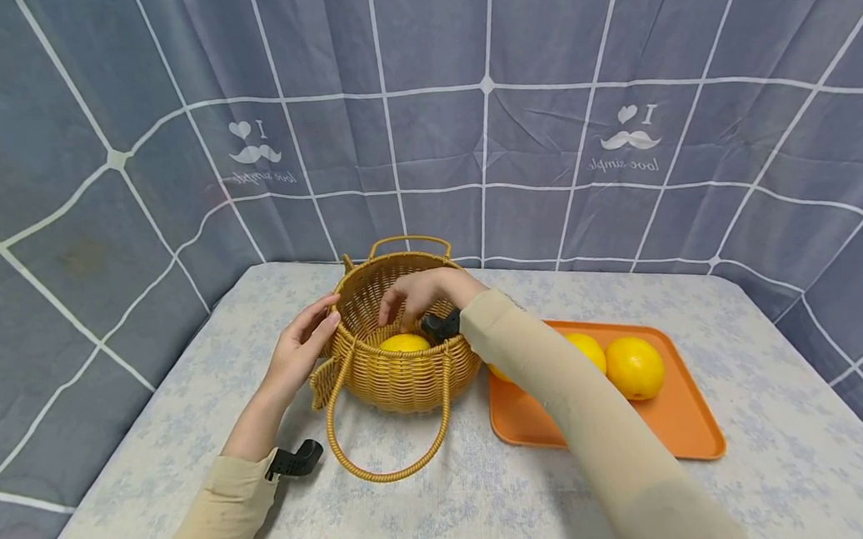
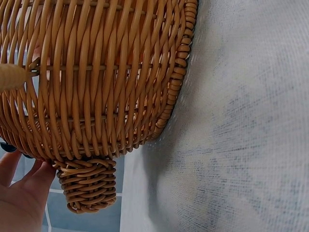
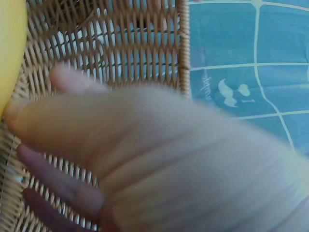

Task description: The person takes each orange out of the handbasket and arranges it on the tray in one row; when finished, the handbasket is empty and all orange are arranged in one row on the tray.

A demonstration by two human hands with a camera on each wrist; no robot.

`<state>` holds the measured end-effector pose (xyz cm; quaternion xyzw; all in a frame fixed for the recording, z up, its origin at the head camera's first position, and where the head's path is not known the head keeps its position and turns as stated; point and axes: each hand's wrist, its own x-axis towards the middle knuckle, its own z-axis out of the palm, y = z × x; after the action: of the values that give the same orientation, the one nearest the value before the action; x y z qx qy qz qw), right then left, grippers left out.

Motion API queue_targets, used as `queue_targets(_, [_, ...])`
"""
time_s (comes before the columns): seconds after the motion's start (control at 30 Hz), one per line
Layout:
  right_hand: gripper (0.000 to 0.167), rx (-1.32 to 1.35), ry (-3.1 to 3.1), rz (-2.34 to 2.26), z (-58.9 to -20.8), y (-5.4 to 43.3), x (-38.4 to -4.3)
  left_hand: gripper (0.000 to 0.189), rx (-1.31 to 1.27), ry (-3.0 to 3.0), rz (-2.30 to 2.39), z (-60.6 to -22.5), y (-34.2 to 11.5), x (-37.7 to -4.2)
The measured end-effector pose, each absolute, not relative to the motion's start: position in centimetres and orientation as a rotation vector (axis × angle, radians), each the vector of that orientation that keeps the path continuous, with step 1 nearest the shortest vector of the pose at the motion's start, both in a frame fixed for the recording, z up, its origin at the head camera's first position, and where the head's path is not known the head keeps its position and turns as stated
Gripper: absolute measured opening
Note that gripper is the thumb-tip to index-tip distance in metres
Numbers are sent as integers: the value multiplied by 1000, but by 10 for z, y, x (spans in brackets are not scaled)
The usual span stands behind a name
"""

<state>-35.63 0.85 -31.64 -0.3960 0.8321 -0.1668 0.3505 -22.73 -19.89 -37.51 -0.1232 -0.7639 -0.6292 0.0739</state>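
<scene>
A wicker basket (image 1: 402,380) stands on the table, its front handle hanging down and its back handle upright. My left hand (image 1: 298,350) holds the basket's left rim, thumb and fingers against the wicker; in the left wrist view its fingers meet the basket beside a small woven stub (image 2: 89,186). Through the opening my right hand (image 1: 426,293) reaches in from the right. A yellow-orange citrus fruit (image 1: 404,343) lies inside, below its fingers. In the right wrist view the thumb is at that fruit (image 3: 10,48), with the other fingers loosely spread and apart from it.
An orange tray (image 1: 686,423) lies to the right, partly under my right forearm. On it sit more of the same fruit (image 1: 635,368), some partly hidden by the sleeve. A grey-blue grid curtain (image 1: 437,135) hangs behind the table (image 1: 449,519).
</scene>
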Motion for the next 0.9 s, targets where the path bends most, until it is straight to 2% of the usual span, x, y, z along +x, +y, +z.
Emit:
queue_targets(0.17, [37, -1061, 2081, -500, -318, 10, -358, 46, -374, -2290, -1883, -380, -200, -230])
queue_targets(0.43, [54, -1075, 1992, -510, -317, 11, -356, 46, -379, -2286, -1886, -380, -200, -231])
queue_targets(0.63, [45, -1012, 1965, -576, -317, 10, -356, 46, -371, -2299, -1884, -372, -197, -225])
queue_targets(0.9, [32, -1127, 1943, -527, -315, 10, -357, 46, -377, -2294, -1881, -381, -201, -231])
